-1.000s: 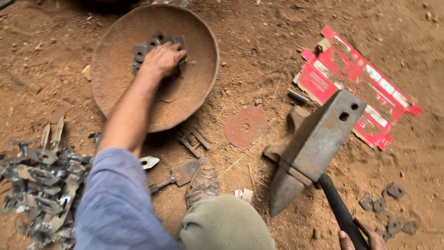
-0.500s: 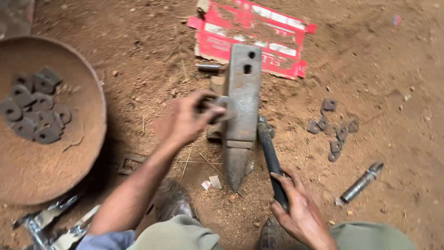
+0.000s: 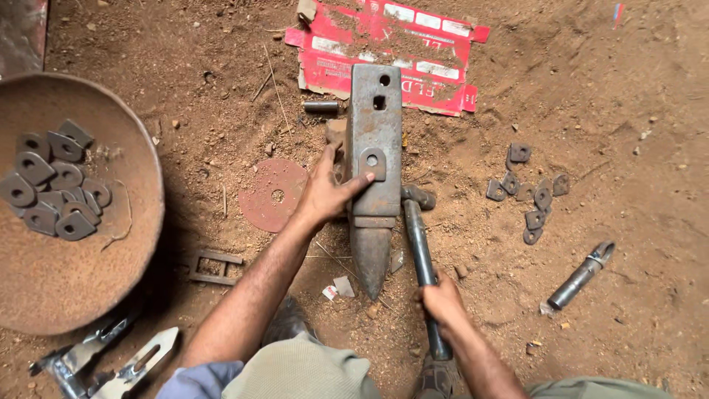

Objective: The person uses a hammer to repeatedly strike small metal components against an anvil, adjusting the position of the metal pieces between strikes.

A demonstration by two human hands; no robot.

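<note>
Left hand [image 3: 325, 193] is on the anvil [image 3: 375, 148] now, fingers spread, one fingertip pressing the edge of a small holed metal plate [image 3: 372, 160] that lies flat on the anvil's face, about halfway along it. Right hand [image 3: 443, 299] is wrapped tight round the dark handle of a hammer [image 3: 418, 236]; its head rests low on the dirt, touching the anvil's right flank. The anvil itself lies lengthwise away from the person, its pointed horn aimed back toward the knees, the square and round holes at the far end; the plate sits square on that same line, rounded end pointing away as far as I can tell, hole in the middle. For a clean blow I'd say keep the plate flat and fully on the face, pin it by one edge only, and keep that finger well off to the side of where the hammer lands. Moving out: a red abrasive disc [image 3: 275, 194] lies in the dirt just left of the hand, a small rectangular bracket [image 3: 213, 267] nearer the person. Far left, a big rusty pan [image 3: 81, 295] holds a heap of matching plates [image 3: 52, 185]. To the right, a scatter of the same plates [image 3: 532, 193] on the ground, and a grey bolt-like rod [image 3: 582, 275] beyond them. Torn red cardboard [image 3: 391, 44] lies behind the anvil, a short metal cylinder [image 3: 322, 106] beside it.
</note>
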